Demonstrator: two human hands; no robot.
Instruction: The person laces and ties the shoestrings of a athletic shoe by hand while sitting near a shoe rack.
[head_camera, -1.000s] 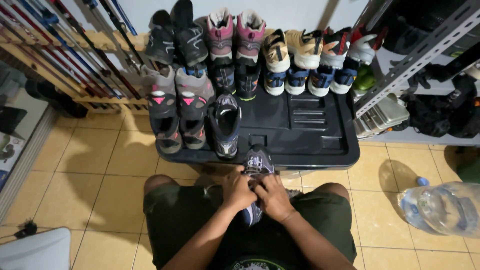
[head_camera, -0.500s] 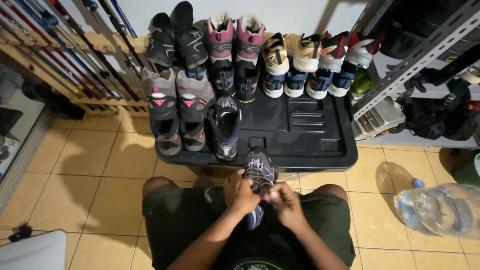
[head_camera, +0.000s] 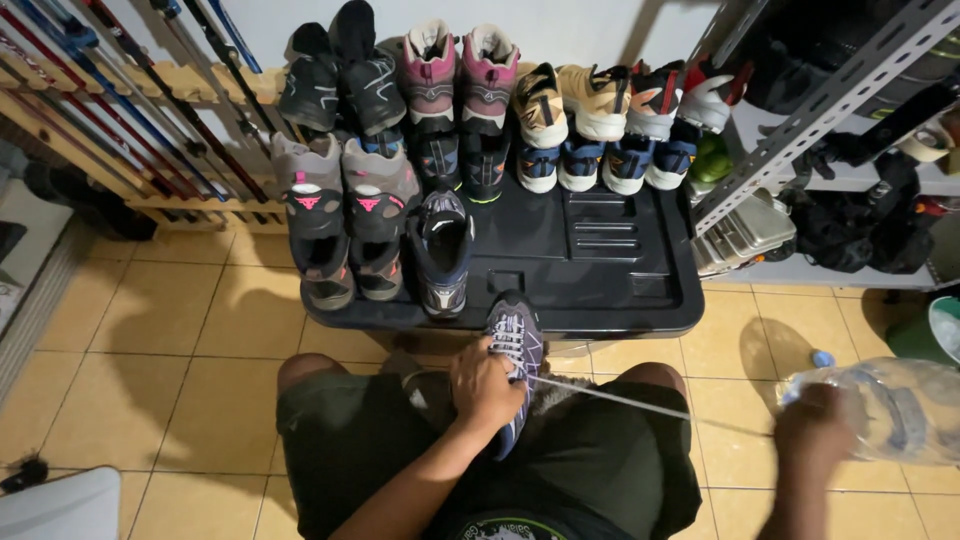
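Tan tiled floor (head_camera: 150, 350) filled the lower frame. At upper centre sat a large black plastic storage-box lid (head_camera: 600, 260) serving as the table, carrying rows of hiking boots and trainers (head_camera: 440, 110) along its upper and left parts. Metal shelving (head_camera: 820, 110) stood at upper right, a rack of trekking poles (head_camera: 120, 110) at upper left. A clear plastic water bottle (head_camera: 900, 405) lay on the floor at right edge.

Person seated at lower centre, dark green shorts (head_camera: 340, 450). The purple-and-grey laced trainer (head_camera: 515, 345) rested upright between the knees, toe touching the lid's near edge. Left hand (head_camera: 485, 385): grip closed around the trainer's tongue and lacing area. Right hand (head_camera: 815, 430), blurred, lower right, well apart from the shoe: grip pressed together, pinching the end of a white shoelace (head_camera: 640, 400), which ran taut from the trainer's eyelets to that hand.
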